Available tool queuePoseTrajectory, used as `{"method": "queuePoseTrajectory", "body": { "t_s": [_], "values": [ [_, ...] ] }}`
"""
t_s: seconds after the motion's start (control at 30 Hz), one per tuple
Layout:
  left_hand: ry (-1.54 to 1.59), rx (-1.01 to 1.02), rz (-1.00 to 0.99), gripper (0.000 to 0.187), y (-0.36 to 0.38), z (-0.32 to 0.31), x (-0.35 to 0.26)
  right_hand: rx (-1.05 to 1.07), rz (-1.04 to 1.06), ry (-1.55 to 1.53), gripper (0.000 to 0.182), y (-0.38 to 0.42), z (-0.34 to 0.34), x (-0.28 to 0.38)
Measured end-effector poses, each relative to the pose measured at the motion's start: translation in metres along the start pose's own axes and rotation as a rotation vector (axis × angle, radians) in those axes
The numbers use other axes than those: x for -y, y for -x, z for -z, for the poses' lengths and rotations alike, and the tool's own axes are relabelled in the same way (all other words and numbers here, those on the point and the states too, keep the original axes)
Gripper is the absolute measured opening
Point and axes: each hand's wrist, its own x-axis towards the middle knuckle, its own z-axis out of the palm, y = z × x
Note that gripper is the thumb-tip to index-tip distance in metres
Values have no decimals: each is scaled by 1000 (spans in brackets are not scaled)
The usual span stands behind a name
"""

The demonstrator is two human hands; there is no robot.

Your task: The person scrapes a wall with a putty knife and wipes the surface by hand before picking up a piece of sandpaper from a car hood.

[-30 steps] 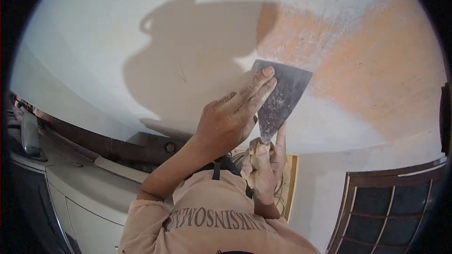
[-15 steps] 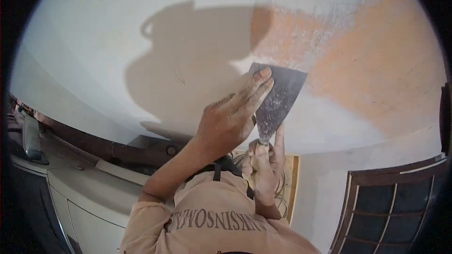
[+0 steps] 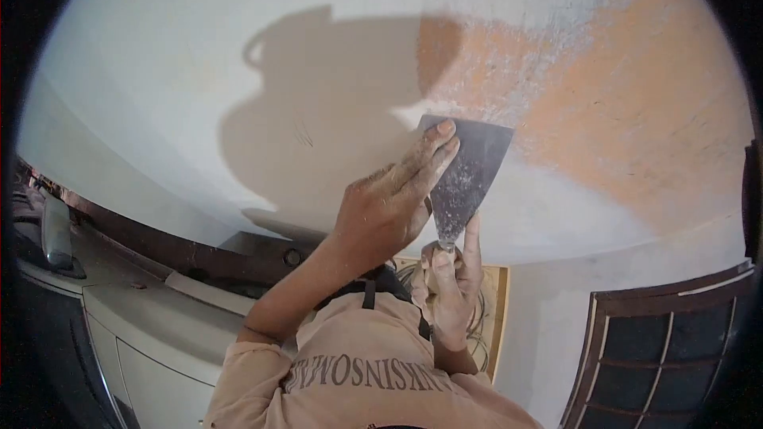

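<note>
A wide scraper with a grey, dust-speckled blade lies against the wall, its broad edge just below the orange patch. Its narrow neck points down toward my chest. My right hand wraps round the handle, thumb on top and one finger stretched along the blade's lower side. On the blade's left part, my left hand presses two dusty fingertips near the broad edge. Its other fingers and thumb are mostly hidden. White dust coats both hands.
The pale wall carries a large orange area at right and a shadow of my head and arms. A dark-framed window grid is at lower right. Light cabinets stand at lower left. Cables and a wooden edge show behind my right arm.
The scraper and both hands sit very slightly lower in the view, which has itself shifted a little. The grip of each hand looks the same.
</note>
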Motion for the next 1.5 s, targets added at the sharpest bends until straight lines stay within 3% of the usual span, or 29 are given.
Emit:
{"method": "queuePoseTrajectory", "body": {
  "t_s": [0.13,0.37,0.53,0.83,0.93,1.03,1.13,1.5],
  "values": [
    [-14,-11,-7,61,4,-3,-3,-92,-17,-21,58,9,-4,4],
    [4,-59,-1,61,-4,1,-4,24,43,5,59,-3,-1,2],
    [-15,-86,-21,60,-4,-3,-2,-34,-15,57,59,0,-3,4],
    [12,4,9,59,4,-1,-1,10,15,48,60,6,1,-6],
    [38,42,7,66,12,-6,1,-18,7,10,59,6,7,-11],
    [-66,-61,-27,60,6,-7,3,-4,32,16,59,-1,4,-12],
    [11,-42,48,60,4,-4,-4,20,13,61,59,-2,4,-6],
    [-39,-51,-31,58,1,2,4,8,47,27,58,2,1,-11]
  ]
}}
